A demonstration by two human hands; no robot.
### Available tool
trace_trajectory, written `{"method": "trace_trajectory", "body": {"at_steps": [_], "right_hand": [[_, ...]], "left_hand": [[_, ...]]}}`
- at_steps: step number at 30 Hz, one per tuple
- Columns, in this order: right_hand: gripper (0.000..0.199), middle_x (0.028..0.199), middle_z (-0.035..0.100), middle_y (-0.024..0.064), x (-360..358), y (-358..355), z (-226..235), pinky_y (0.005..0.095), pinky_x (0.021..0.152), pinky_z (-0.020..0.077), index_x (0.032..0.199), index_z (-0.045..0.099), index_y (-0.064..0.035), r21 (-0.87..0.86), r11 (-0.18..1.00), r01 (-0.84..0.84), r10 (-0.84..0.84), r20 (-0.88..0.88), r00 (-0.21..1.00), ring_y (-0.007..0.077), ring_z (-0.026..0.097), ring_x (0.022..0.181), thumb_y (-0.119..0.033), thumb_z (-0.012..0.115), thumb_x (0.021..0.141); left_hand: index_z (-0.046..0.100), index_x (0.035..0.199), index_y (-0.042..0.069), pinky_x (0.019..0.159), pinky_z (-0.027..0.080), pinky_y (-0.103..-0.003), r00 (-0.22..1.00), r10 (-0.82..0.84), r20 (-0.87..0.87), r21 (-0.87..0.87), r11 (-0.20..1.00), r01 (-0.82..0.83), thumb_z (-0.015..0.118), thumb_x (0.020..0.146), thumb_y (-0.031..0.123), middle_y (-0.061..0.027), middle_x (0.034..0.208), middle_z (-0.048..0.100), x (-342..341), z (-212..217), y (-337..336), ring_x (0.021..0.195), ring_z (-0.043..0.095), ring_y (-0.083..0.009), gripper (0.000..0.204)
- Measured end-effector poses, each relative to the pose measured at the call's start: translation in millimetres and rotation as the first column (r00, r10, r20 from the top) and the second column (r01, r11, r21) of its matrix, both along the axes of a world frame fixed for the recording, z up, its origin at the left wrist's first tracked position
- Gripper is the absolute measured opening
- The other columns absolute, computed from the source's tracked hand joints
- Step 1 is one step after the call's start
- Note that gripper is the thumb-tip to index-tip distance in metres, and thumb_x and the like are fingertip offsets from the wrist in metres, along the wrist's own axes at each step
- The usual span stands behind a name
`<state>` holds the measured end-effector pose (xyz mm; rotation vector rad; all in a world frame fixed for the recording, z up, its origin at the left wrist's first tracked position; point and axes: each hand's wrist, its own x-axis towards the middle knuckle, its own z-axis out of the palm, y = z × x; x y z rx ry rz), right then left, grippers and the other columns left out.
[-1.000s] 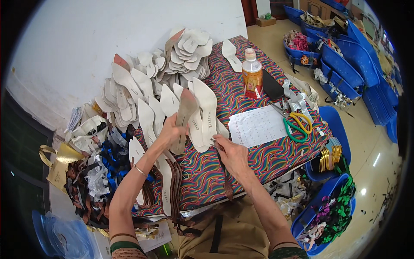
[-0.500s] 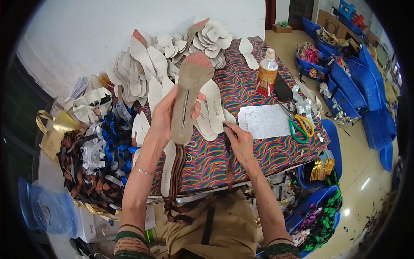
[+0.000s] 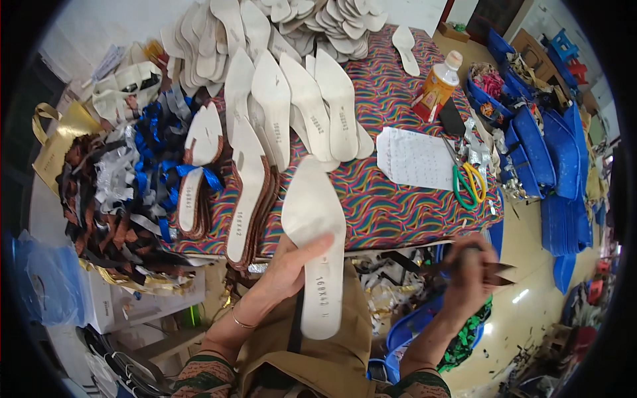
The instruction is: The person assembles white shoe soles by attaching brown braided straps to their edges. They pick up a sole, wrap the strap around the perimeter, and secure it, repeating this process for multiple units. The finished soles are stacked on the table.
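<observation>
Far left: a gold bag [image 3: 56,136] lies at the bench's left edge, with a heap of brown, silver, black and blue straps [image 3: 116,186] just beside it.
Near left: a clear plastic bag [image 3: 36,285] and a white box [image 3: 133,302] sit below the strap heap.
Bench [image 3: 398,212]: covered in a cloth of wavy many-coloured stripes, reaching from the straps to the blue crates.
Left of centre: pale insoles on brown soles [image 3: 249,192] lie in short stacks near the bench's near edge; one [image 3: 192,172] has a blue strap across it.
Far centre: a big pile of white insoles [image 3: 298,26] is fanned out against the wall.
Left hand [image 3: 288,268]: fingers closed around the held insole, thumb lying across its top face.
Held insole [image 3: 315,249]: white, pointed toe aimed far, heel near, over the person's lap at the bench's near edge.
Right of centre: a written sheet of paper [image 3: 415,159] lies flat, with green and yellow scissors [image 3: 468,186] touching its right side.
Far right of bench: an orange glue bottle [image 3: 438,86] stands upright.
Right hand [image 3: 468,272]: off the bench's near right corner, fingers closed on a small dark tool [image 3: 497,273] whose tip points right.
Right: stacked blue crates [image 3: 557,159] stand on the floor.
</observation>
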<state>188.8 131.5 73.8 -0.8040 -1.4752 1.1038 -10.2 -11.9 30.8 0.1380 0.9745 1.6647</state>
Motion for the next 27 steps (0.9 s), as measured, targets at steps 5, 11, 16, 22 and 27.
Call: {"method": "trace_trajectory", "body": {"at_steps": [5,11,16,22,27], "right_hand": [[0.007,0.084,0.062,0.0021,-51,-33,-49,0.0192,0.061,0.0378,0.089,0.067,0.0023,-0.253,0.905,-0.342,0.349,-0.019,0.937,0.0063,0.051,0.071,0.005,0.064,0.084],[0.011,0.085,0.06,0.0008,-77,-40,-56,0.0205,0.062,0.0378,0.097,0.067,0.0019,-0.273,0.852,-0.446,0.471,0.03,0.882,0.0061,0.049,0.072,0.001,0.064,0.086],[0.016,0.088,0.061,0.0022,-80,-40,-53,0.0187,0.06,0.0371,0.102,0.069,0.003,-0.21,0.852,-0.48,0.503,0.071,0.861,0.0052,0.05,0.072,0.003,0.066,0.086],[0.019,0.093,0.062,0.0058,-77,-35,-53,0.0207,0.065,0.04,0.101,0.069,0.0037,-0.107,0.83,-0.547,0.558,0.138,0.819,0.0096,0.054,0.076,0.006,0.065,0.083],[0.018,0.077,0.064,0.0067,-68,-23,-57,0.0208,0.061,0.0407,0.099,0.069,0.0045,-0.263,0.713,-0.65,0.65,-0.102,0.753,0.0099,0.056,0.073,0.003,0.068,0.081]], "left_hand": [[0.062,0.113,0.002,0.059,0.052,-0.026,0.988,0.062,-0.139,-0.077,0.994,-0.073,0.063,0.093,0.017,-0.0039,0.093,0.068,10,2,-5,0.074,0.065,-0.0106,0.025],[0.066,0.108,0.0,0.062,0.052,-0.025,0.943,0.083,-0.323,-0.136,0.982,-0.133,0.066,0.091,0.017,-0.0045,0.09,0.069,3,11,-17,0.076,0.065,-0.0094,0.024],[0.066,0.107,0.0,0.062,0.051,-0.024,0.932,0.038,-0.36,-0.164,0.981,-0.103,0.068,0.09,0.018,-0.0038,0.089,0.069,1,8,-16,0.073,0.063,-0.0082,0.025],[0.067,0.107,0.0,0.063,0.049,-0.023,0.948,-0.021,-0.317,-0.19,0.981,-0.042,0.067,0.09,0.02,-0.0037,0.09,0.069,-2,4,-17,0.074,0.063,-0.0082,0.026],[0.067,0.108,0.0,0.065,0.049,-0.024,0.961,-0.062,-0.269,-0.181,0.983,0.013,0.066,0.09,0.019,-0.004,0.092,0.069,-4,2,-14,0.077,0.063,-0.0082,0.026]]}}
